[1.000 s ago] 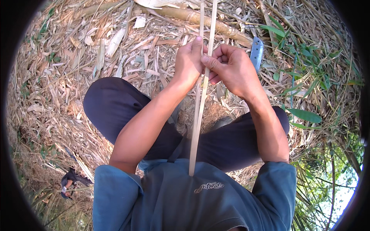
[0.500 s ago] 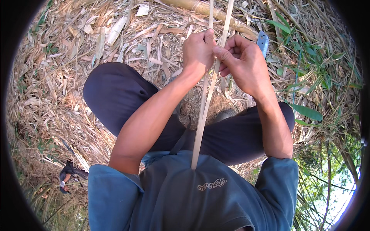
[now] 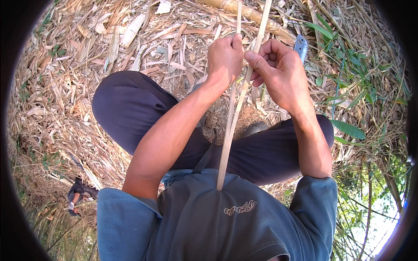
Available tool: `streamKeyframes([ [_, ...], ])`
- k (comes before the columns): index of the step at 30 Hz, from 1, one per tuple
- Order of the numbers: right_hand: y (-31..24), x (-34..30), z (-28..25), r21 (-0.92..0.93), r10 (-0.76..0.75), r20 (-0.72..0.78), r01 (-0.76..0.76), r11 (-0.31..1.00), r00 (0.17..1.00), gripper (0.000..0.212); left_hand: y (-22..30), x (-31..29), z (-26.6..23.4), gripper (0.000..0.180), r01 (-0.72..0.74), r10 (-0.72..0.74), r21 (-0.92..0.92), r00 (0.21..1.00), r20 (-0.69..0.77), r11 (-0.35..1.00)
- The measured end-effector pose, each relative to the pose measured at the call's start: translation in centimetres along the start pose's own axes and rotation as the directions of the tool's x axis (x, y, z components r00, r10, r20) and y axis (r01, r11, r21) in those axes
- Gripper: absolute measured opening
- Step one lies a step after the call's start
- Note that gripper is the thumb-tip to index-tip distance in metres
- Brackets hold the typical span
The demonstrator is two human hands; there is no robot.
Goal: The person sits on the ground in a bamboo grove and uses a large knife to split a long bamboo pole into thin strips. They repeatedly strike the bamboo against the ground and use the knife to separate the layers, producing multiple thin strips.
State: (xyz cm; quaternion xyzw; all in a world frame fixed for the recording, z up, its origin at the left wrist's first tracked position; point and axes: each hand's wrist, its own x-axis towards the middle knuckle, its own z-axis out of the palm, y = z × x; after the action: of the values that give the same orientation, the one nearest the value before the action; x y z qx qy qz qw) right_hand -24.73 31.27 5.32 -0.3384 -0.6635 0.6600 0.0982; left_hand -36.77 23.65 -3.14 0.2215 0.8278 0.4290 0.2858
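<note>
Item: bamboo strip [image 3: 230, 130], twelve to six, butt on my shirt. I see left hand [image 3: 224, 58] and right hand [image 3: 278, 71] closed on its split halves; uneven pull may tear one thin or cut fingers.

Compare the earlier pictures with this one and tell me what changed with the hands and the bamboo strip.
Both hands, left hand and right hand, have shifted up and slightly right in the view, and the two halves of the bamboo strip stand a little wider apart above them. Each hand keeps its grip on a half. The knife blade still lies on the litter.
</note>
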Motion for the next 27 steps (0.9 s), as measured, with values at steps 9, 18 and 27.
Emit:
streamKeyframes([
  [9,-0.5,-0.1,0.3,0.019,0.015,-0.012,-0.014,1.0,1.0,0.022,-0.7,0.3,-0.1,0.049,0.008,-0.008,0.027,1.0,-0.001,1.0],
  [18,-0.6,-0.1,0.3,0.032,0.02,-0.019,-0.02,0.999,1.0,0.021,-1.5,0.7,0.2,0.05,0.017,-0.016,0.038,1.0,-0.014,0.999],
  [27,-0.7,-0.1,0.5,0.059,0.023,-0.019,-0.022,0.998,1.0,0.02,-2.0,1.0,-0.1,0.048,0.028,-0.025,0.078,0.999,-0.03,0.997],
])
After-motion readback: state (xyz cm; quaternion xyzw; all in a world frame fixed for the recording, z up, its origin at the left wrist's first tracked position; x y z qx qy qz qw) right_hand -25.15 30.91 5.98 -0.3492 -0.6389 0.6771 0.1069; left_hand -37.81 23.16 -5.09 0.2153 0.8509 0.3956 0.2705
